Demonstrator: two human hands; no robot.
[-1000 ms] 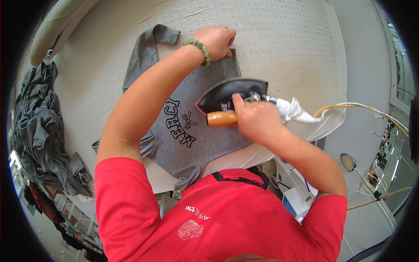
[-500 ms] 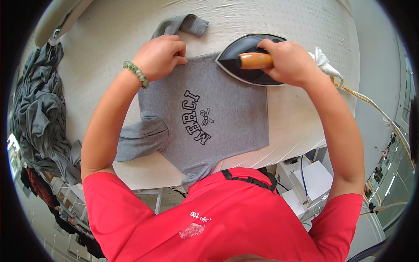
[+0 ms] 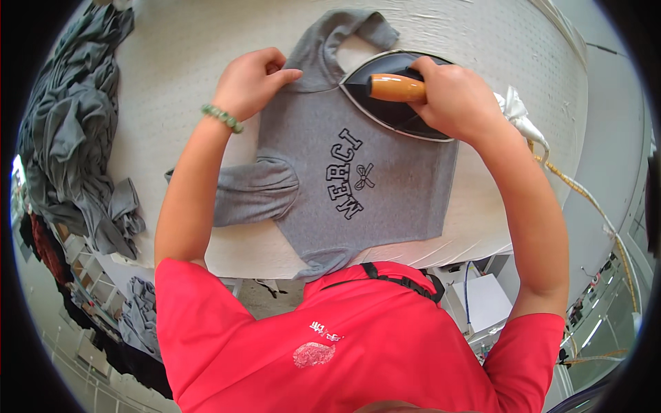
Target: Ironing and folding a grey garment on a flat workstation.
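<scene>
A grey sweatshirt (image 3: 406, 179) with dark arched lettering and a small bow lies spread on the pale padded ironing table (image 3: 475, 34). My right hand (image 3: 458, 93) is closed around the wooden handle of a black iron (image 3: 396, 117). The iron's pointed end faces left, and its base rests over the far right part of the sweatshirt. My left hand (image 3: 251, 82), a green bead bracelet at its wrist, is just over the far shoulder seam. Its thumb sticks out across the far sleeve (image 3: 320, 51), apart from the curled fingers. I see no cloth between them.
Crumpled dark grey garments (image 3: 65, 138) are heaped along the table's left edge. From behind the iron a white-wrapped cord (image 3: 527, 120) and yellowish hose trail off to the right. A white box (image 3: 485, 303) stands below the near edge, at the right.
The far sleeve, folded over before, now curves outward away from me. My left hand has loosened from the sweatshirt's edge. The whole scene has shifted in view; the iron stays on the far right part.
</scene>
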